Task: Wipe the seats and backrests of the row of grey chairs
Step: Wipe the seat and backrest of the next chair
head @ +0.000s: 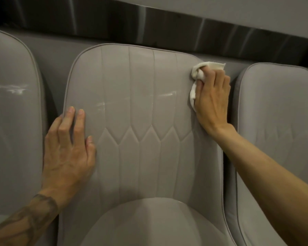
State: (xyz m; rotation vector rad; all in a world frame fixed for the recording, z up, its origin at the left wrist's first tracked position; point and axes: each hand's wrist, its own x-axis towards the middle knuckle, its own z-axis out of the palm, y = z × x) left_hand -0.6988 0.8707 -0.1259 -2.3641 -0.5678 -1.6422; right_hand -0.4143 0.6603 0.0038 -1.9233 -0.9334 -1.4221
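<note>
Backrest [140, 103] of the middle chair, centre frame between left chair [11, 103] and right chair [277, 121]: presses a bunched white cloth [198, 75] against its upper right edge with the right hand [212, 98], fingers curled round the cloth to make a firm pad for the stroke. Lays the left hand [68, 146] flat on the lower left side, fingers straight and holding nothing, probably to steady the chair against the push. Shows pale streaks [101, 104] across the middle panels, damp trails or unwiped marks, hard to tell which, above the seat [149, 226].
</note>
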